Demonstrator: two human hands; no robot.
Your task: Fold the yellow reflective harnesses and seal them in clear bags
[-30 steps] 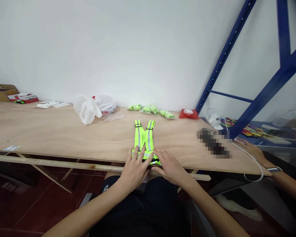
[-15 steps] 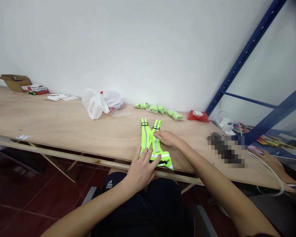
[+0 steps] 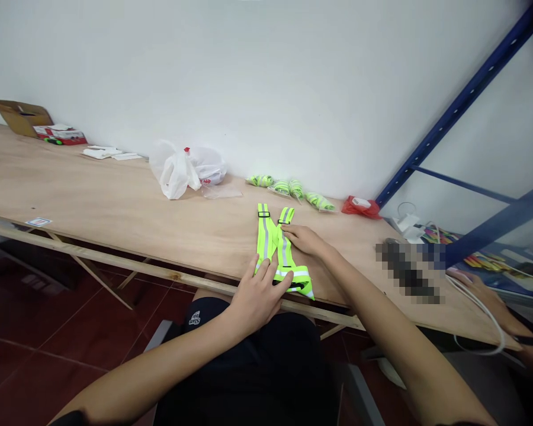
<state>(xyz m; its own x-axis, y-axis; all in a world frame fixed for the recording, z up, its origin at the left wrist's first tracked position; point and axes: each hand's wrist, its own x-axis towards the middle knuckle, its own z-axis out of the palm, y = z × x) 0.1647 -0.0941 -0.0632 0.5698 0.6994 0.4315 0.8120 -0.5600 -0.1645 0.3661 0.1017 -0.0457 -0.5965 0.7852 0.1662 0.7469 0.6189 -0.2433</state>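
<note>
A fluorescent yellow-green reflective vest (image 3: 286, 251) of elastic straps with silver stripes lies on the wooden table in front of me. Its two upper straps carry black slider buckles, and its lower band is folded near the table's front edge. Spread fingers of my left hand (image 3: 258, 291) rest on the lower band, at its left part. My right hand (image 3: 306, 239) touches the upper right strap just below the buckle, fingers stretched out and close together. The undersides of both hands are hidden.
Bagged yellow-green bundles (image 3: 282, 188) line the wall beside a red bag (image 3: 361, 207). White plastic bags (image 3: 177, 174) and a cardboard box (image 3: 22, 118) stand farther left. At right are a blurred dark object (image 3: 406, 269), a blue rack post (image 3: 457, 112) and another person's hand (image 3: 479, 293).
The view has shifted slightly. My right hand has slid a little up the strap toward the buckle, and that strap's top loop looks more rounded. My left hand stays on the lower band.
</note>
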